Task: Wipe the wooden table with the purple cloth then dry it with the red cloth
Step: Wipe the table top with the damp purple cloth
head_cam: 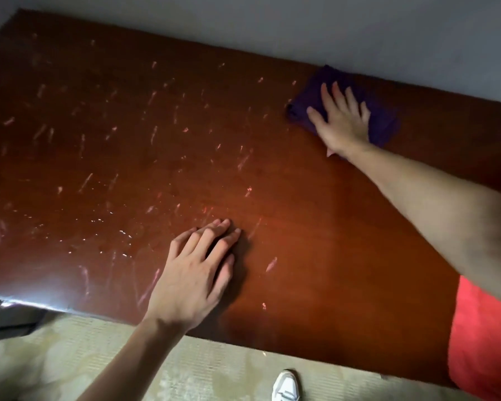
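Observation:
The wooden table (pixel 156 157) is reddish brown and fills most of the view, streaked with pale smears across its left and middle. At its far right, near the wall, lies the purple cloth (pixel 385 127). My right hand (pixel 340 117) presses flat on the cloth with fingers spread. My left hand (pixel 195 273) rests palm down on the bare wood near the front edge, holding nothing. The red cloth (pixel 480 342) lies on the table's near right corner, partly under my right forearm and cut off by the frame edge.
A grey wall (pixel 359 30) runs along the table's far edge. Beige patterned carpet (pixel 128 363) lies below the front edge, with a white shoe (pixel 285 386) on it. A bright glare marks the table's front left edge.

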